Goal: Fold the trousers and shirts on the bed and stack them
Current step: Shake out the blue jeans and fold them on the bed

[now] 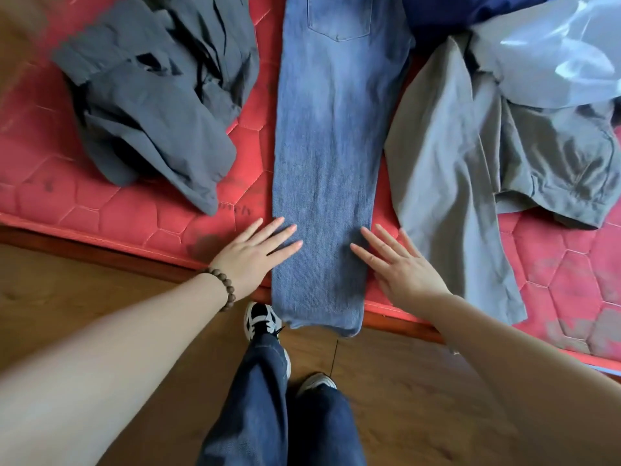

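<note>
Blue jeans [331,156] lying long and flat down the middle of the red bed [134,216], legs together, hems hanging off the near edge. Left hand [258,253] and right hand [400,264] both flat, fingers spread wide, pressing the lower leg. Thick, floppy cloth, probably a bit heavy; best pinched at the hems. Tight room: dark grey clothes [151,95] on the left, grey-brown garment [470,156] touching on the right.

Red quilted mattress [134,213] on a wooden bed frame [100,250]. Lying directly on it: crumpled dark grey garment [151,105], flat blue denim jeans [329,146] overhanging the near edge, olive-grey trousers [470,169].
</note>
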